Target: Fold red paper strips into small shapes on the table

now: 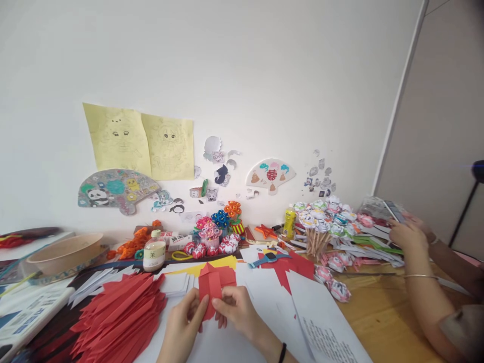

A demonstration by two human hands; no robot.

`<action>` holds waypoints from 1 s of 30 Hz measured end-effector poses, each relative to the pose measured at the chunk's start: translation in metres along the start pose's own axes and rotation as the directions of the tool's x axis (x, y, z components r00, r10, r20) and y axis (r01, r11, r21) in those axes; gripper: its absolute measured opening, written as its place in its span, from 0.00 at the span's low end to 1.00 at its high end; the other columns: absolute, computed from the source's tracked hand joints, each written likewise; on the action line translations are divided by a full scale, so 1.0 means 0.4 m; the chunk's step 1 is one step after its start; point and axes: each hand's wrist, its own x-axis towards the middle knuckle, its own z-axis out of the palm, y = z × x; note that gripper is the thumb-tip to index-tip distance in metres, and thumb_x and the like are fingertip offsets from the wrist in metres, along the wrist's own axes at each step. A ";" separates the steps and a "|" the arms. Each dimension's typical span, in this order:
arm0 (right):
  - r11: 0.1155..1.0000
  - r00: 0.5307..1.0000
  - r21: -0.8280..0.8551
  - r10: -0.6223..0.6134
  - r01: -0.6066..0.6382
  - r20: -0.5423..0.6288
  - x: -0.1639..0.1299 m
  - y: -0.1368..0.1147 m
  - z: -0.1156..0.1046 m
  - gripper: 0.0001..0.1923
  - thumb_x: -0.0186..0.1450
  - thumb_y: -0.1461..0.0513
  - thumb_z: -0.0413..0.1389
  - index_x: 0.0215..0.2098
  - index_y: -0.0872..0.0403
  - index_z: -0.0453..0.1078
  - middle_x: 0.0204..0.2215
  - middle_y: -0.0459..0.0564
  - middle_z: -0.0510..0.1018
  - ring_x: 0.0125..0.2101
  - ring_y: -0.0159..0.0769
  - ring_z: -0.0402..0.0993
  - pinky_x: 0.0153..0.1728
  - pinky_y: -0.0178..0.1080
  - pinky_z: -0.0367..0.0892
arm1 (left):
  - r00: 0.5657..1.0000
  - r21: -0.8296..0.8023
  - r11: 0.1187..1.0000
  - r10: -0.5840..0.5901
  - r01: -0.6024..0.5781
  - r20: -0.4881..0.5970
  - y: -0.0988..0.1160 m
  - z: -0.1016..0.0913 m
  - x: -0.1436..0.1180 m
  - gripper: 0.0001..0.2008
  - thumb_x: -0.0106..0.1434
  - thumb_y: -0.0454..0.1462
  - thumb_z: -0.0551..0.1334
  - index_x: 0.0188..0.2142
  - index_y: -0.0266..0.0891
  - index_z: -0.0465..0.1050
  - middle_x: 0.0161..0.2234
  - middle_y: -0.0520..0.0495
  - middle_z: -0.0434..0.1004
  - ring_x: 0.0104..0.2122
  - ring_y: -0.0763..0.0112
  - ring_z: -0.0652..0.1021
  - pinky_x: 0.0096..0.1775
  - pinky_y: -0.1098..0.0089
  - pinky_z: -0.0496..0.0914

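Both my hands hold a piece of red folded paper (pixel 214 284) low in the middle of the view, above white sheets on the table. My left hand (pixel 185 321) pinches its lower left side. My right hand (pixel 237 310), with a black band at the wrist, grips its lower right edge with thumb and fingers. A large pile of folded red paper strips (pixel 118 313) lies just left of my left hand.
Another person's arm (pixel 419 282) with a bracelet reaches over paper flowers on sticks (pixel 321 222) at the right, holding a phone (pixel 393 210). A small bottle (pixel 154 252), a beige bowl (pixel 62 252), colourful paper crafts (pixel 217 234) and printed sheets (pixel 325 333) crowd the wooden table (pixel 378 322).
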 end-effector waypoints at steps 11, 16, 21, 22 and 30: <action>1.000 0.999 -0.003 -0.003 0.003 -0.037 -0.009 -0.014 0.006 0.24 0.55 0.45 0.59 0.19 0.56 0.60 0.15 0.44 0.70 0.14 0.27 0.66 0.15 0.29 0.60 | 0.999 -0.009 1.000 -0.006 0.006 0.036 -0.005 -0.001 0.002 0.19 0.60 0.52 0.56 0.25 0.40 0.63 0.18 0.56 0.65 0.17 0.75 0.66 0.20 0.77 0.62; 1.000 1.000 -0.003 -0.014 0.014 0.004 -0.004 0.000 -0.004 0.23 0.57 0.46 0.58 0.22 0.58 0.65 0.17 0.45 0.72 0.15 0.27 0.67 0.17 0.29 0.61 | 0.999 -0.028 0.999 -0.019 0.020 0.046 0.000 0.000 0.001 0.20 0.59 0.53 0.56 0.25 0.39 0.64 0.18 0.55 0.66 0.17 0.75 0.66 0.19 0.77 0.62; 1.000 0.999 0.003 -0.030 0.030 -0.011 0.009 0.018 -0.017 0.22 0.57 0.48 0.59 0.22 0.58 0.64 0.16 0.45 0.72 0.14 0.26 0.66 0.15 0.28 0.60 | 0.986 0.037 0.998 -0.061 0.056 0.154 0.012 0.005 -0.001 0.19 0.57 0.53 0.58 0.29 0.38 0.67 0.21 0.52 0.72 0.19 0.73 0.69 0.22 0.76 0.64; 0.999 0.999 0.005 -0.033 0.033 -0.019 0.011 0.020 -0.019 0.22 0.57 0.48 0.59 0.22 0.58 0.64 0.16 0.45 0.71 0.14 0.26 0.66 0.15 0.28 0.60 | 0.983 0.048 0.997 -0.066 0.058 0.173 0.014 0.006 -0.001 0.19 0.57 0.53 0.59 0.29 0.38 0.68 0.22 0.52 0.72 0.19 0.73 0.69 0.22 0.76 0.64; 0.998 0.998 -0.001 -0.059 0.059 -0.038 0.008 0.013 -0.021 0.20 0.58 0.50 0.59 0.21 0.57 0.64 0.15 0.45 0.71 0.13 0.25 0.65 0.14 0.27 0.59 | 0.977 0.074 0.995 -0.083 0.070 0.197 0.004 0.006 0.000 0.17 0.56 0.50 0.60 0.25 0.38 0.68 0.21 0.50 0.73 0.18 0.72 0.69 0.23 0.76 0.63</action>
